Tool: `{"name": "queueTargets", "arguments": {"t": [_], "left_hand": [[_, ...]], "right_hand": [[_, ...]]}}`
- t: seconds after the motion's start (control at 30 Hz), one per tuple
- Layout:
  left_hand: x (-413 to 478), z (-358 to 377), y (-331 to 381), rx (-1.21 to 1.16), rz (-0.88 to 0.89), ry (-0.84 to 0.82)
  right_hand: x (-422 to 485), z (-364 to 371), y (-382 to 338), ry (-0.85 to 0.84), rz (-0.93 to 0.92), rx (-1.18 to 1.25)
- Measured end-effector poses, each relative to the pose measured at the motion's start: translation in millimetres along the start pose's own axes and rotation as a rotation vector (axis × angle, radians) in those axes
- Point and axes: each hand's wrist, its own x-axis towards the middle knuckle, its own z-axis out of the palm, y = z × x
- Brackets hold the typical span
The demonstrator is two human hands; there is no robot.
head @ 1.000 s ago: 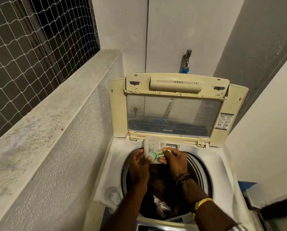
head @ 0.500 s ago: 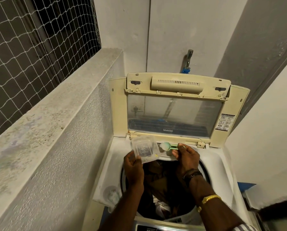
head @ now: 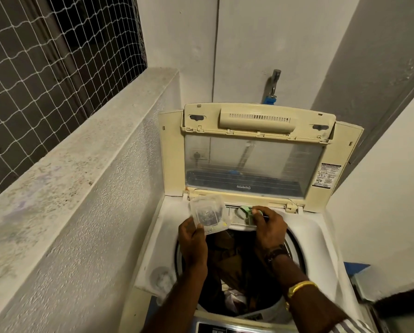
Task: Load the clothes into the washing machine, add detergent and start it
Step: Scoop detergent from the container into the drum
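Observation:
A top-loading washing machine stands with its cream lid raised against the wall. Dark clothes fill the drum. My left hand grips a clear plastic detergent container above the drum's back left rim. My right hand pinches the handle of a small green scoop, tipped over the detergent drawer at the back edge of the opening.
A rough concrete parapet with white netting above runs along the left. A tap sticks out of the wall behind the lid. A white wall closes the right side. The control panel lies at the near edge.
My right hand lifted the green scoop out of the container and carried it right and back to the drawer. My left hand moved the container slightly left and up.

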Motion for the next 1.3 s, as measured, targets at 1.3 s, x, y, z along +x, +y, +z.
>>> {"name": "queueTargets", "arguments": {"t": [1.3], "left_hand": [[-3.2,-0.4,-7.5,-0.122,-0.147,-0.2]], "right_hand": [[-18.0,1.6,-36.7,-0.025,0.56,0.728]]}}
